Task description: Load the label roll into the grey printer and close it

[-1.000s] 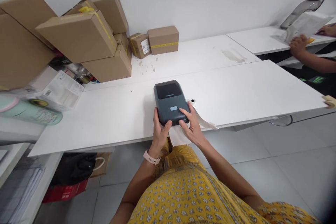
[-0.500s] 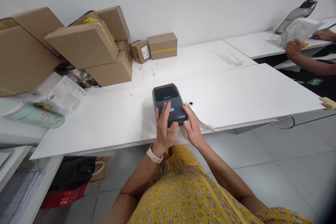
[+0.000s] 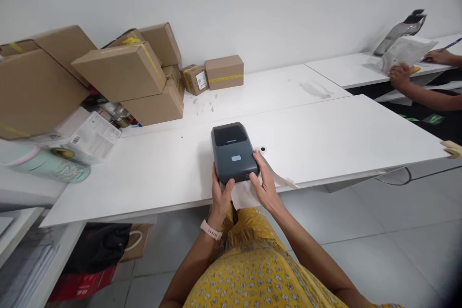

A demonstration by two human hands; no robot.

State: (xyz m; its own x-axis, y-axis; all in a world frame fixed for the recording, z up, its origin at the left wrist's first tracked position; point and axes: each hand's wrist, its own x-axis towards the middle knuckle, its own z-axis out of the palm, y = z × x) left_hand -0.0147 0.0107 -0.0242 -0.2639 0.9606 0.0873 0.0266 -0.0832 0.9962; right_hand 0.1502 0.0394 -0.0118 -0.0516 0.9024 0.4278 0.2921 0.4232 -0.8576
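A dark grey label printer [image 3: 234,154] with a black window and a light button on top is at the front of the white table. My left hand [image 3: 221,195] grips its left near corner, thumb on the front face. On the right side, my right hand [image 3: 266,183] holds the near corner, with the thumb by the round front button. A small white paper roll [image 3: 263,150] lies just right of the printer, its loose strip [image 3: 281,177] trailing to the table edge. White paper [image 3: 244,196] hangs over the edge below the printer.
Cardboard boxes [image 3: 119,70] are stacked at the left, with two smaller ones [image 3: 224,73] by the wall. A green bottle [image 3: 61,164] lies at the left edge. Far right, another person's hand [image 3: 400,76] holds a white package [image 3: 407,53] near an upright bottle [image 3: 393,38].
My left hand has come off the printer's top and moved down to its left near corner, baring the light button. My right hand stays at the right side. The view has tilted slightly.
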